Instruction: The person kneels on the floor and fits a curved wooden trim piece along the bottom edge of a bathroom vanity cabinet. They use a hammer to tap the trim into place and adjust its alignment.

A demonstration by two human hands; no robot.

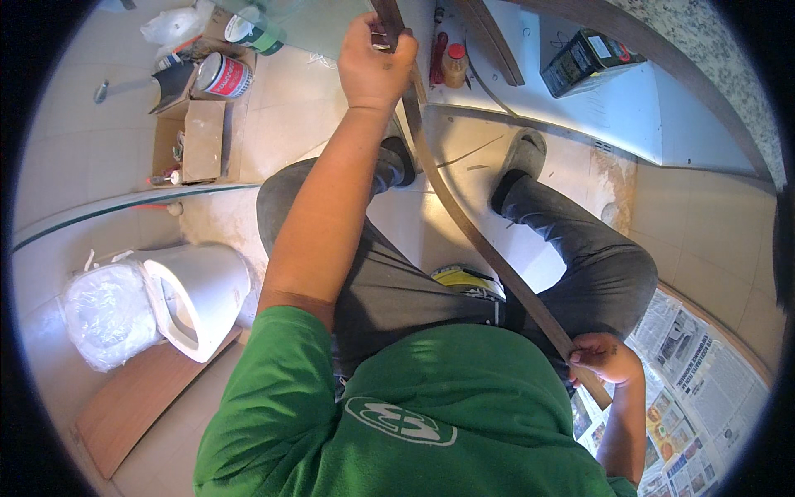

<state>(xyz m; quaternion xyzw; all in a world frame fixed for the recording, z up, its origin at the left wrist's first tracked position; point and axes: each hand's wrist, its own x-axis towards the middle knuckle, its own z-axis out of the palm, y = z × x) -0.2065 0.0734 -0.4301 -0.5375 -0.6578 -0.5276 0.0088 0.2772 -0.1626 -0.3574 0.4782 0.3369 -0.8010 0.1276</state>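
A long, narrow dark-brown wooden strip (476, 236) runs slantwise across my lap, from beyond the top edge down to my right side. High up, my left hand (377, 68) is closed around it with the arm stretched out. Close to its lower end, my right hand (609, 360) pinches it between thumb and fingers. The strip looks bowed, though this lens bends straight edges. Its far end lies outside the picture.
A white surface ahead bears a dark square can (584, 62), a red-capped jar (455, 66) and another brown strip (493, 41). A glass edge (124, 207) crosses at left, between an open cardboard box (203, 141) and a white toilet (224, 282). Newspapers (704, 373) lie at right.
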